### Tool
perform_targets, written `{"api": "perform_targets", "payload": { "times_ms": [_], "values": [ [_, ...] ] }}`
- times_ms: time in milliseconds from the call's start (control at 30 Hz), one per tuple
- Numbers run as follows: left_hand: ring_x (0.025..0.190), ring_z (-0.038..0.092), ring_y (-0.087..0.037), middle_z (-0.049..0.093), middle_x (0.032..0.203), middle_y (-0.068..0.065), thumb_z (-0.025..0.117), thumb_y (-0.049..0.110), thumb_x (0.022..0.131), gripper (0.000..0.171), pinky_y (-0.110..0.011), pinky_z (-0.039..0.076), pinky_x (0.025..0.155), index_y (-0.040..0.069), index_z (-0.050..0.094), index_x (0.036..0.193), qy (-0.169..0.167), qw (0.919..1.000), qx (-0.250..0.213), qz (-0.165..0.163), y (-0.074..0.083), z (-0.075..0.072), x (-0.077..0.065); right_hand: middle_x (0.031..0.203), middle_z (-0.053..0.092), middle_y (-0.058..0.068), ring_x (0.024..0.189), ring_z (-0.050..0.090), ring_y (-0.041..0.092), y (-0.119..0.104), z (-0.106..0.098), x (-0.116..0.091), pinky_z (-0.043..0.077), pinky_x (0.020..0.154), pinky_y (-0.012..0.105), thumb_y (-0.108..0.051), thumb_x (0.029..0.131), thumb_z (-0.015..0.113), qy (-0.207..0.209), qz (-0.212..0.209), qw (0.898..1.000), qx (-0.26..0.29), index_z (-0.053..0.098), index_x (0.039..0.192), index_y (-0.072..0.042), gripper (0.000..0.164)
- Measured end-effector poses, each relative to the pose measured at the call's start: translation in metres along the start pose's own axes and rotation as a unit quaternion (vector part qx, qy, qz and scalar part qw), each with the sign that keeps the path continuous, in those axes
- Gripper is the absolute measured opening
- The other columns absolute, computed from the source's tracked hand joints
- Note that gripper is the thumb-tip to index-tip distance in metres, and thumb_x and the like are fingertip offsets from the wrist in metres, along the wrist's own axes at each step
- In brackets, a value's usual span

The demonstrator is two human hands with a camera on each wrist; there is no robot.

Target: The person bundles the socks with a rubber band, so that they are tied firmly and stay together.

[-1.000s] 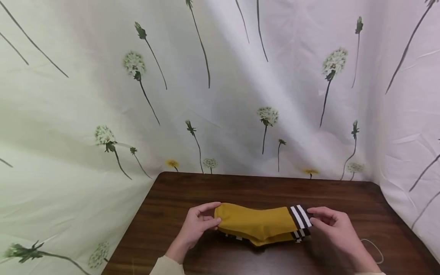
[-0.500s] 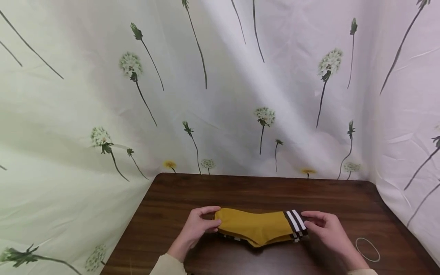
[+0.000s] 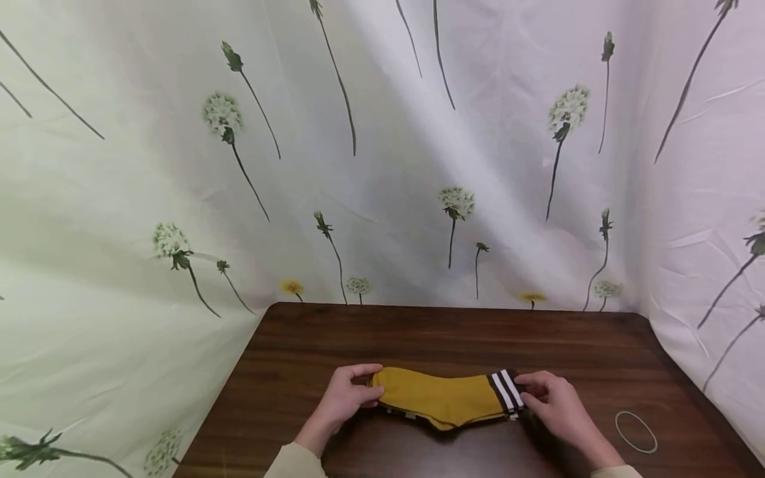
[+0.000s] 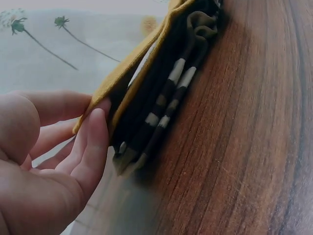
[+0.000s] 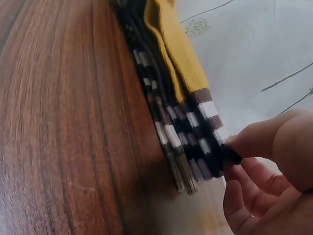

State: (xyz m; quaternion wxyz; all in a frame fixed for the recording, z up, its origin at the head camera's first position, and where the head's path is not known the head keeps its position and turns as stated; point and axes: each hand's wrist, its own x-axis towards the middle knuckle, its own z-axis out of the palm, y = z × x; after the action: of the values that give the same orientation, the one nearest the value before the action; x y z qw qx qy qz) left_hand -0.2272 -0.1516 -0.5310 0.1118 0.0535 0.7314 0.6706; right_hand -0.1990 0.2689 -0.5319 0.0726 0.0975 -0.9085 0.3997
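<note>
A mustard-yellow sock (image 3: 436, 397) with a dark cuff banded in white lies stretched sideways, toe to the left. My left hand (image 3: 343, 400) pinches its toe between thumb and fingers. At the other end my right hand (image 3: 552, 403) pinches the dark cuff edge. Just beneath is a second yellow sock, whose edge follows the upper one. Under both, the wrist views show several dark socks (image 4: 164, 100) with light bands, stacked on the table; the yellow ones mostly cover them in the head view.
The stack is on a dark brown wooden table (image 3: 394, 332). A thin pale elastic loop (image 3: 619, 435) lies to the right, near my right forearm. White fabric (image 3: 388, 219) printed with dandelions hangs behind and at both sides.
Both hands have lowered the upper yellow sock onto the lower one, closing the gap between them. My right hand has shifted left and slightly down, leaving the elastic loop fully visible.
</note>
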Motion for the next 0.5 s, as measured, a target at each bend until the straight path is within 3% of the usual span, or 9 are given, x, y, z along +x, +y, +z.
{"api": "perform_targets", "payload": {
  "times_ms": [267, 500],
  "values": [
    [0.074, 0.070, -0.016, 0.066, 0.129, -0.027, 0.079, -0.005, 0.089, 0.044, -0.032, 0.062, 0.067, -0.011, 0.067, 0.131, 0.004, 0.9993, 0.034, 0.012, -0.004, -0.001, 0.000, 0.092, 0.071, 0.000, 0.076, 0.060, 0.000, 0.002, 0.005, 0.001, 0.052, 0.065, 0.026, 0.008, 0.082, 0.082, 0.038, -0.047, 0.997, -0.049, 0.079, 0.105, -0.008, 0.029],
    [0.073, 0.069, -0.016, 0.064, 0.136, -0.025, 0.080, -0.001, 0.090, 0.043, -0.028, 0.060, 0.067, -0.007, 0.069, 0.131, -0.010, 0.9969, 0.075, 0.022, -0.011, -0.005, 0.004, 0.089, 0.069, -0.002, 0.075, 0.059, 0.002, 0.002, 0.006, -0.002, 0.050, 0.067, 0.027, 0.005, 0.081, 0.083, 0.029, -0.027, 0.997, -0.072, 0.079, 0.103, -0.011, 0.028]
  ]
}}
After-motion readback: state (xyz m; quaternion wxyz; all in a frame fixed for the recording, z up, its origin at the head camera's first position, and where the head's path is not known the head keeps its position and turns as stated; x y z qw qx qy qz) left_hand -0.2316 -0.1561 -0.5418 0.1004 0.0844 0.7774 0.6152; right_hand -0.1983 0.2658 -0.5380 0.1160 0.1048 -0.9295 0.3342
